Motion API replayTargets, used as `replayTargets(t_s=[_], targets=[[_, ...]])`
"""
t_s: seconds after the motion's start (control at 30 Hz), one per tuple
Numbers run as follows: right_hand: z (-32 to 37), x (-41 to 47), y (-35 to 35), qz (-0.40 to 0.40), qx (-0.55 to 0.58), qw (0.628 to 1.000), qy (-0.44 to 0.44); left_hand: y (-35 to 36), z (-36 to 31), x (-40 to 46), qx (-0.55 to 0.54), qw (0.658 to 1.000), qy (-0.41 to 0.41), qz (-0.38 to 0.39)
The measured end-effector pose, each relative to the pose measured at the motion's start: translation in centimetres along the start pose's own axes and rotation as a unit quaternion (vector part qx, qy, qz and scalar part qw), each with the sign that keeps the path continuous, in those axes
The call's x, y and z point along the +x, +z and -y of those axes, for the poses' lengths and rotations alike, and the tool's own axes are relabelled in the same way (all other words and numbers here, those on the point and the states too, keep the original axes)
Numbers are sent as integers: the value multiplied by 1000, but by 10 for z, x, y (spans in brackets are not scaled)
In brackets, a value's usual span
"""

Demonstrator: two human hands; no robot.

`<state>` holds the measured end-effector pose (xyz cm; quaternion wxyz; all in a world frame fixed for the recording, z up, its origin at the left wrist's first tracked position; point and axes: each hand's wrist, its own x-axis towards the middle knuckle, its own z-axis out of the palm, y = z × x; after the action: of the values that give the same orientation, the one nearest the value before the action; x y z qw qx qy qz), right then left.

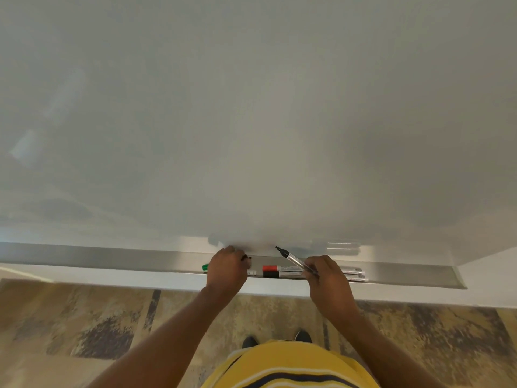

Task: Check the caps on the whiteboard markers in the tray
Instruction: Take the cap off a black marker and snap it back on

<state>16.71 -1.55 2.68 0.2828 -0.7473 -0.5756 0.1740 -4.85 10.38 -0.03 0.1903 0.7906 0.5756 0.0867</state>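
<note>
A metal tray (pixel 112 260) runs along the bottom of the whiteboard (pixel 251 121). My right hand (pixel 327 278) grips an uncapped black marker (pixel 291 257), its bare tip pointing up-left toward the board. My left hand (pixel 226 271) is curled over the tray and pinches a small dark cap (pixel 246 258) at its fingertips. Under that hand lies a green-capped marker (pixel 205 267). Between my hands a red-capped marker (pixel 279 268) and a black-capped marker (pixel 279 274) lie side by side in the tray, their barrels partly hidden by my right hand.
The tray ends at the right near a wall corner (pixel 461 278). Below it is a white ledge (pixel 112 278), then patterned brown carpet (pixel 112 326). My shoes (pixel 303 336) and yellow striped shirt (pixel 288 365) show at the bottom.
</note>
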Motion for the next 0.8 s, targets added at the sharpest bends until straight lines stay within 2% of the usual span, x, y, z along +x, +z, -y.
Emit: replayTargets(t_s=[0.07,0.17,0.33,0.6,0.8], targets=[[5,3,-7,9,31,999,-9,-9,-7,-9,-66,997,19,-41],[15,7,-20,20,64,997,-31,-30,-19,-20,-186,982,-5,-36],[31,14,-47,9,98,993,-68,-58,-31,-32,-371,926,-46,-46],[42,20,-57,25,86,990,-112,-71,-42,-47,-372,925,-27,-72],[47,19,-56,37,75,988,-127,-76,-47,-51,-349,935,-13,-53]])
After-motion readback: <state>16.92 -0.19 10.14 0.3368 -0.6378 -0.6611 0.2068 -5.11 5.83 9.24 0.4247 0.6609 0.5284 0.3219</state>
